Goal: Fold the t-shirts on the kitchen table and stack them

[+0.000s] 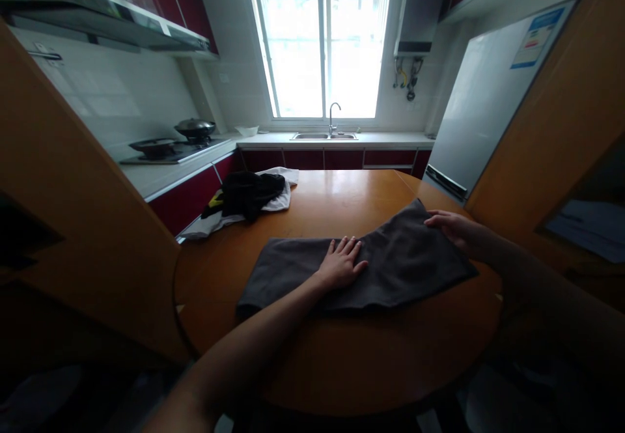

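A dark grey piece of cloth point(293, 267), folded into a long strip, lies across the round wooden table point(361, 368). It may be a pair of trousers; its kind is not certain. My left hand point(342, 264) rests flat on the middle of the cloth, fingers spread. At the right end, my right hand point(454, 230) pinches the cloth's edge between thumb and fingers, and that end is lifted a little off the table. The fold beneath my left palm is hidden.
A heap of black and white clothes point(254, 192) lies at the table's far left. Beyond stand a stove with a lidded pan point(195, 127), a sink point(325, 136) under the window, and a fridge point(488, 94) at the right. Wooden door frames flank both sides.
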A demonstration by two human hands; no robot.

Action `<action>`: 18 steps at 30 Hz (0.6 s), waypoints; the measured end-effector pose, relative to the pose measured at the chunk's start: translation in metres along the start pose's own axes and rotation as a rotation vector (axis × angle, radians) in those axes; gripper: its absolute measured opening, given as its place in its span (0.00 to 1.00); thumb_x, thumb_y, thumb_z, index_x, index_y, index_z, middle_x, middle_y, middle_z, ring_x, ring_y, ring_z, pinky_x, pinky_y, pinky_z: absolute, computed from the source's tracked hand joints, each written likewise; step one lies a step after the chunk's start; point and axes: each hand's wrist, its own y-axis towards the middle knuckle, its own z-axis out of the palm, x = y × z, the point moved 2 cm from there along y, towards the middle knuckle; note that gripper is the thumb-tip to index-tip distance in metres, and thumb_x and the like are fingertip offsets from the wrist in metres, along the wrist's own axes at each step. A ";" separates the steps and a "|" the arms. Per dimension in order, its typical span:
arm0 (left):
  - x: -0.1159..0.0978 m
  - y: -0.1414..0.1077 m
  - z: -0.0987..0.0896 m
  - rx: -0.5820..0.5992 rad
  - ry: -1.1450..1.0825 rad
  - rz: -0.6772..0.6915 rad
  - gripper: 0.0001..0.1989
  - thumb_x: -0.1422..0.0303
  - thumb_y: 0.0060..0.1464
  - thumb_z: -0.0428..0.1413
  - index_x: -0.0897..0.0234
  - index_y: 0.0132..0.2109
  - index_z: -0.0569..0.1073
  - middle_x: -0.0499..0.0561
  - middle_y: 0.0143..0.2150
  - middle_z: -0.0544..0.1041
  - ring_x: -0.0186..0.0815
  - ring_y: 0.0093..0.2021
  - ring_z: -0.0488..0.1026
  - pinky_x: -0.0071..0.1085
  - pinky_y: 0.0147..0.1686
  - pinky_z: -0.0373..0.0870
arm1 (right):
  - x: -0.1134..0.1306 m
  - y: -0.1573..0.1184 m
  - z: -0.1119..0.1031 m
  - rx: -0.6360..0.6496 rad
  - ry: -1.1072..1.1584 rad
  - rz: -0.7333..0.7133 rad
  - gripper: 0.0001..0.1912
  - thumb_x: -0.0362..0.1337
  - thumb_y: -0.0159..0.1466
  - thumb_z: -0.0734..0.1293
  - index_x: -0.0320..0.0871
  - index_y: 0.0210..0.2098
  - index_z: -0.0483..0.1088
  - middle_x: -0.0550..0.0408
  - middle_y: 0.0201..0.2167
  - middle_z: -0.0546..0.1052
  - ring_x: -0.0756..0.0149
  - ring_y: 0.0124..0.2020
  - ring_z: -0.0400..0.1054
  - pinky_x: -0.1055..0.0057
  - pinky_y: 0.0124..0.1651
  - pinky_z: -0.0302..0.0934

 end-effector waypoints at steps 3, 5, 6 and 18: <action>-0.003 0.007 -0.007 0.014 -0.034 -0.035 0.32 0.55 0.68 0.38 0.65 0.73 0.53 0.57 0.76 0.49 0.47 0.75 0.43 0.55 0.70 0.41 | 0.014 -0.004 0.020 0.011 0.032 -0.008 0.16 0.26 0.53 0.70 0.47 0.39 0.69 0.56 0.30 0.79 0.63 0.27 0.76 0.69 0.32 0.74; -0.008 0.016 -0.013 -0.014 -0.062 -0.066 0.31 0.63 0.66 0.39 0.68 0.73 0.52 0.57 0.76 0.50 0.45 0.75 0.44 0.53 0.70 0.43 | 0.020 -0.005 0.031 0.036 0.052 -0.005 0.15 0.26 0.53 0.70 0.47 0.38 0.69 0.57 0.28 0.79 0.65 0.25 0.74 0.70 0.29 0.73; -0.012 0.020 -0.014 -0.023 -0.078 -0.076 0.32 0.64 0.65 0.39 0.69 0.73 0.51 0.57 0.76 0.49 0.45 0.75 0.44 0.52 0.70 0.44 | 0.022 -0.005 0.037 0.049 0.060 0.000 0.15 0.26 0.53 0.70 0.47 0.37 0.69 0.57 0.28 0.78 0.65 0.23 0.73 0.70 0.28 0.73; -0.028 0.015 -0.001 -0.034 -0.086 -0.064 0.35 0.64 0.63 0.41 0.78 0.73 0.49 0.62 0.76 0.45 0.46 0.76 0.40 0.48 0.71 0.41 | 0.018 -0.002 0.047 -0.008 0.077 0.040 0.10 0.26 0.54 0.70 0.46 0.31 0.67 0.59 0.20 0.74 0.67 0.19 0.69 0.72 0.26 0.68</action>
